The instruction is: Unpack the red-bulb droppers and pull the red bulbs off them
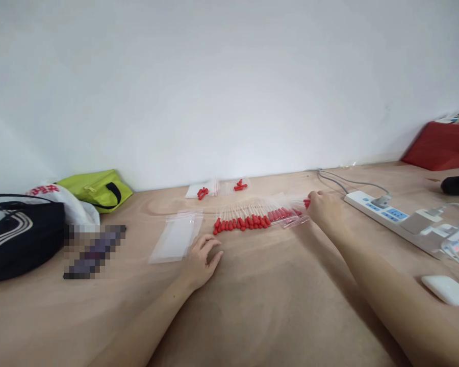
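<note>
A row of pale thin sticks with red tips (241, 223) lies side by side on the table, red ends towards me. Clear plastic (296, 220) covers those at the row's right end. There my right hand (326, 210) is closed, with a red tip showing beside its fingers; the rest of what it grips is hidden. My left hand (203, 261) rests on the table, fingers apart and holding nothing. It lies by the right edge of some flat clear zip bags (176, 237), just below the row's left end. Small red pieces (202, 193) lie on clear bags farther back, with more red pieces (240, 185) beside them.
On the right are a white power strip (390, 214) with plugs and cables, a white charger (447, 289) and a red bag (439, 145). A black bag (26, 244), a yellow-green pouch (95, 189) and a blurred-out dark object (95, 253) lie left. A wall stands behind.
</note>
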Action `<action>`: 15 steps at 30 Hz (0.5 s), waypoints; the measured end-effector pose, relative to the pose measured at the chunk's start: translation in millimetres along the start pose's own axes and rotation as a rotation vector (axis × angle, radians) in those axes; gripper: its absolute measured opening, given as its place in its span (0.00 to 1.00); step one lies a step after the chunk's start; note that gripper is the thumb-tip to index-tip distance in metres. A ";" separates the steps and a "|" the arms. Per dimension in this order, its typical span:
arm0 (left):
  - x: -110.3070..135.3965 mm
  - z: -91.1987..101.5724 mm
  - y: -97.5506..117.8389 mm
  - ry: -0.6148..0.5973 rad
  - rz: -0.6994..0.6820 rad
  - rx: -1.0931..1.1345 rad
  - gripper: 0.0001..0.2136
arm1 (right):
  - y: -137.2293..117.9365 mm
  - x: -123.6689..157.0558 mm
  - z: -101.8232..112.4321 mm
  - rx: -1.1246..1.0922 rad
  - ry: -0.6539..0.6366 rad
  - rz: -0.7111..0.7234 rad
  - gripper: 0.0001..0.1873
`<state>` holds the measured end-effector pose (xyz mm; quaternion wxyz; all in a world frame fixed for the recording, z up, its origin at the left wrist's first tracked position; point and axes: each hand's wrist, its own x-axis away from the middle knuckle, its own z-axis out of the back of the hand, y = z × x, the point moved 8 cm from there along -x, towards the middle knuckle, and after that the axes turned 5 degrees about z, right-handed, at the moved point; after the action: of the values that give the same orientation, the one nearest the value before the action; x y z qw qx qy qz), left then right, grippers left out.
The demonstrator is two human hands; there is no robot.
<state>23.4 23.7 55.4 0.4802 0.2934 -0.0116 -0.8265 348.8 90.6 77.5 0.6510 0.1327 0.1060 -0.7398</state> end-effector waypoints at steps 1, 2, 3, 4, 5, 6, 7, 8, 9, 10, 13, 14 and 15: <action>-0.1 0.0 -0.4 0.000 -0.005 0.004 0.05 | 3.0 1.6 13.7 0.007 0.103 -0.021 0.13; 0.1 -0.2 -0.4 0.000 -0.009 0.009 0.05 | 6.1 4.1 27.6 -0.001 0.202 -0.044 0.13; 0.3 -0.3 -0.4 0.003 -0.012 0.015 0.05 | 8.8 7.2 41.5 -0.027 0.296 -0.063 0.13; 0.5 -0.2 -0.5 0.008 -0.014 0.022 0.06 | 10.9 10.8 55.0 -0.075 0.383 -0.076 0.13; 0.5 0.3 -0.9 0.016 -0.012 0.029 0.06 | 11.8 14.4 67.2 -0.147 0.456 -0.078 0.13; 0.3 1.0 -1.6 0.025 -0.008 0.039 0.07 | 11.3 17.6 77.5 -0.243 0.512 -0.066 0.12; -0.4 2.1 -2.6 0.036 0.001 0.051 0.07 | 9.3 20.1 84.9 -0.364 0.542 -0.049 0.12; -1.3 3.5 -3.8 0.046 0.012 0.067 0.08 | 5.3 21.2 88.0 -0.510 0.533 -0.027 0.11; -2.4 5.1 -5.0 0.058 0.026 0.090 0.08 | -1.0 21.5 86.1 -0.670 0.483 -0.014 0.10; -3.6 7.0 -6.0 0.071 0.044 0.120 0.09 | -10.1 21.2 78.1 -0.847 0.383 -0.016 0.09; -5.8 13.9 -5.9 0.120 0.100 0.234 0.08 | -57.9 29.7 29.3 -1.330 -0.100 -0.096 0.08; -5.6 16.8 -3.6 0.143 0.106 0.259 0.09 | -75.8 36.4 13.7 -1.428 -0.227 -0.120 0.07; -4.9 20.2 0.3 0.171 0.096 0.267 0.10 | -92.4 43.0 0.6 -1.490 -0.314 -0.124 0.06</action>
<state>15.4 22.2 74.6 0.4750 0.4231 -0.0946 -0.7658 252.1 62.2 62.2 0.5332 -0.4546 0.4904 -0.5182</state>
